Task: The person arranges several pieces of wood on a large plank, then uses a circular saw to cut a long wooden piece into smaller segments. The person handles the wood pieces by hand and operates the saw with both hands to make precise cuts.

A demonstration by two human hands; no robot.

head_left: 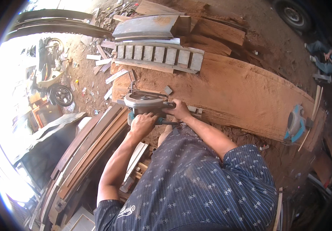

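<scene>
Both of my hands are on a grey and teal circular saw (146,101) at the near left end of a wide, dust-covered wooden bench (243,88). My left hand (143,123) is closed on its teal part, at the near side. My right hand (179,111) is wrapped round the dark handle at the saw's right. The blade and the cut are hidden under the body and my hands. A metal rod fitting (131,86) rises just beyond the saw, and a small grey block (168,90) lies beside it.
Slatted wooden pieces (160,54) and stacked boards lie at the far side. Another teal power tool (295,124) rests at the right end. Long planks (87,150) lean at left. Motorbikes (54,73) and scattered offcuts are beyond. A person (325,61) sits far right, near a wheel (293,15).
</scene>
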